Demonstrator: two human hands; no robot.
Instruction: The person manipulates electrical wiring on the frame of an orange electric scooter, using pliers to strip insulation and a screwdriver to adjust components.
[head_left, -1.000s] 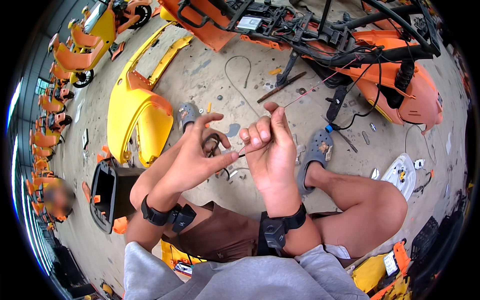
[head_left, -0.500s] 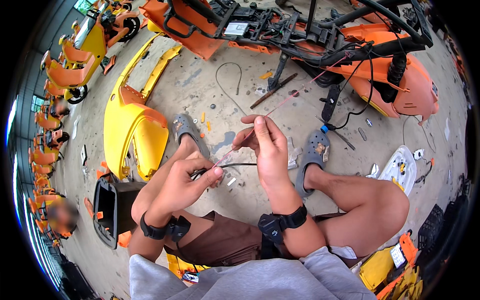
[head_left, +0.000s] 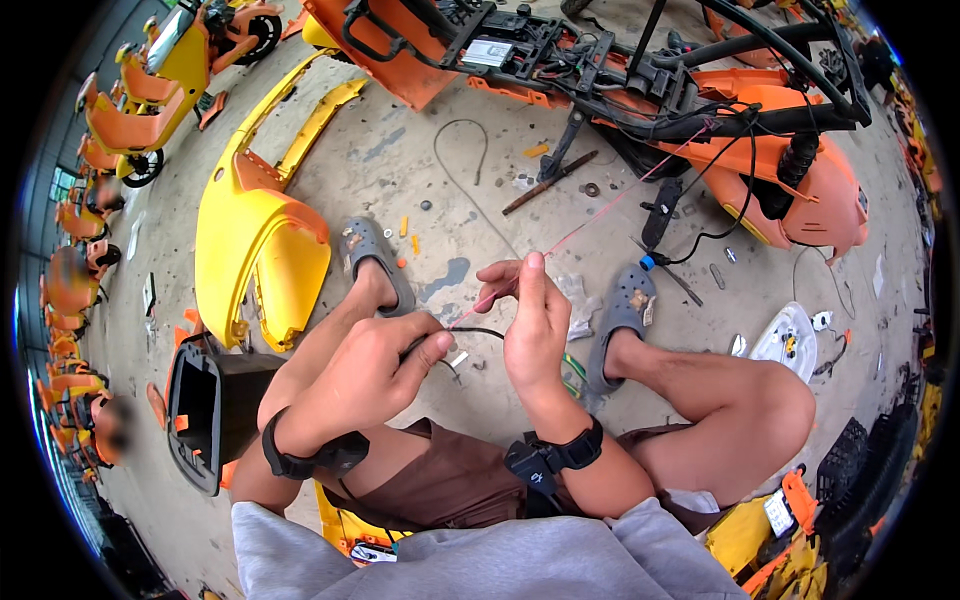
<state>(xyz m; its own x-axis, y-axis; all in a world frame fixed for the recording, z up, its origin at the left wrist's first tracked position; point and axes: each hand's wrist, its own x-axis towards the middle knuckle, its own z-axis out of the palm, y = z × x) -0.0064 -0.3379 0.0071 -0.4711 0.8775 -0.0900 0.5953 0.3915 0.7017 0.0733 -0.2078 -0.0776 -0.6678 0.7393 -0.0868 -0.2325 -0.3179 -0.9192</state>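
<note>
A thin pink cord [head_left: 610,207] runs taut from the scooter frame [head_left: 620,95] down to my hands. My right hand [head_left: 535,335] pinches it between thumb and curled fingers, palm turned toward the left. Closed on the cord's near end is my left hand [head_left: 365,375], just left of the right one. A black cable [head_left: 482,331] also comes out of the left hand's grip and arches toward the right palm. Where cord and cable meet is partly hidden behind the left fingers.
The stripped scooter frame with orange panels lies across the far side. A yellow body panel [head_left: 265,225] rests on the left, beside a black bin-like housing [head_left: 235,385]. Near my right knee is a white shell [head_left: 785,345]. A metal rod [head_left: 550,182] and small scraps litter the floor.
My right hand has come down and slightly right, still pinching the pink cord. The left hand stays closed on the cord and cable. The whole view has shifted slightly.
</note>
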